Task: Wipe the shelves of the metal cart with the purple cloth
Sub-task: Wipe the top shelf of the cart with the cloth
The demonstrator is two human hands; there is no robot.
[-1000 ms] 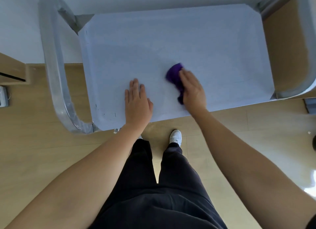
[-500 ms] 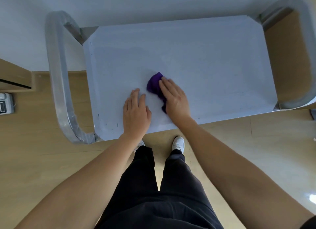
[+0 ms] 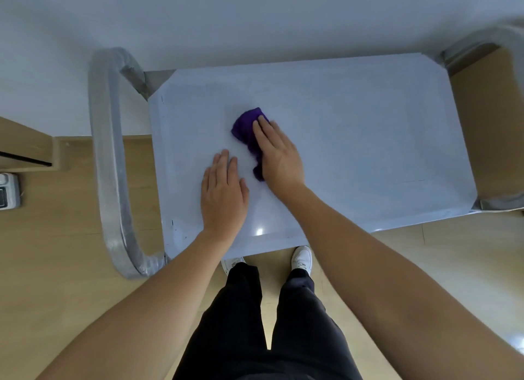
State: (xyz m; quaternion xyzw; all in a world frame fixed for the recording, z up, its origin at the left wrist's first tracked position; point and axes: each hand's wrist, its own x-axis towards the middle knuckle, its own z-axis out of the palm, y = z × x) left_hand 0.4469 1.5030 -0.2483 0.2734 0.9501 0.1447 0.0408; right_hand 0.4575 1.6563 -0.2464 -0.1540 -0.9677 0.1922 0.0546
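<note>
The metal cart's top shelf [image 3: 354,141] is a pale flat sheet seen from above. A crumpled purple cloth [image 3: 246,128] lies on its left half. My right hand [image 3: 279,154] presses flat on the cloth with straight fingers, covering its right part; cloth shows beyond the fingertips and by the wrist. My left hand [image 3: 224,192] rests flat on the bare shelf just left of and nearer than the cloth, fingers straight, holding nothing. Lower shelves are hidden under the top one.
A curved metal handle [image 3: 109,158] loops off the cart's left end, another handle [image 3: 493,39] at the right end. A white wall [image 3: 255,19] is behind the cart. A wooden cabinet corner [image 3: 25,147] and a small grey device [image 3: 8,191] sit left on the wooden floor.
My right hand slid the cloth leftward along the shelf, then away from me toward the back. My left hand stayed flat on the shelf.
</note>
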